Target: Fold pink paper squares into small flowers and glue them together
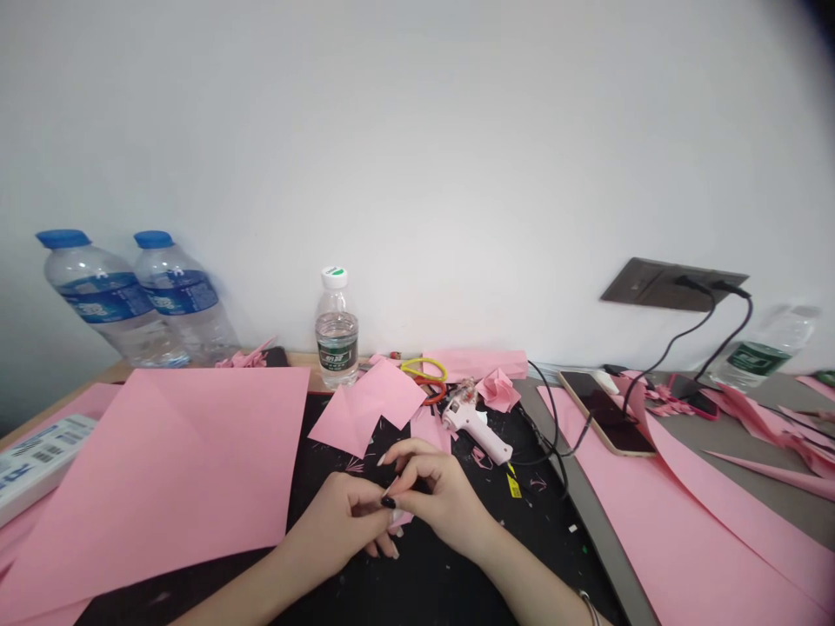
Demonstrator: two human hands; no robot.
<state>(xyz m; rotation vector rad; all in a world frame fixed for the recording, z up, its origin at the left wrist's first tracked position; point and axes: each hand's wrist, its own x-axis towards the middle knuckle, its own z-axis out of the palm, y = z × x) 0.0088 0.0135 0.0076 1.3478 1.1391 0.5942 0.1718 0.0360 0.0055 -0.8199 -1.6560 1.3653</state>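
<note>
My left hand (349,524) and my right hand (438,497) meet low in the middle of the view, above a black mat (417,591). Both are closed, thumbs and fingers pinching a small piece of pink paper (403,520) between them. Most of that piece is hidden by the fingers, so its shape does not show. Just beyond the hands lie creased pink paper squares (369,404). A white-pink glue gun (479,428) rests to the right of them, with a folded pink paper flower (498,390) right behind it.
Large pink sheets (189,469) cover the left side; a white box (43,465) sits on them. Water bottles (337,335) stand along the wall. Scissors with a yellow handle (424,370) lie behind the squares. Rightward are a phone (606,413), more pink sheets and cables from a wall socket (671,285).
</note>
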